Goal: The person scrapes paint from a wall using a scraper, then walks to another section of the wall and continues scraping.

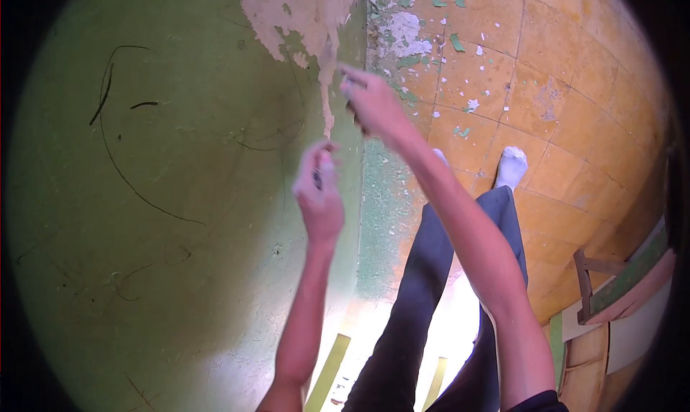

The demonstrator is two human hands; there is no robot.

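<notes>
A green painted wall (194, 175) fills the left side, with a large bare, pale patch (302, 9) where the paint is gone. From that patch a narrow bare strip (328, 103) runs down toward my left hand (320, 196). The fingers of that hand are curled close to the wall, with a small dark thing partly showing between them. My right hand (377, 106) is closed beside the strip, near the wall's bottom edge. Something dark shows at its fingers, but blur hides its kind.
Green and white paint flakes (457, 42) lie scattered over the orange tiled floor (546, 74). My sock-covered foot (512, 166) stands on the tiles. A wooden piece of furniture (625, 286) is at the lower right. Bright light falls low in the view.
</notes>
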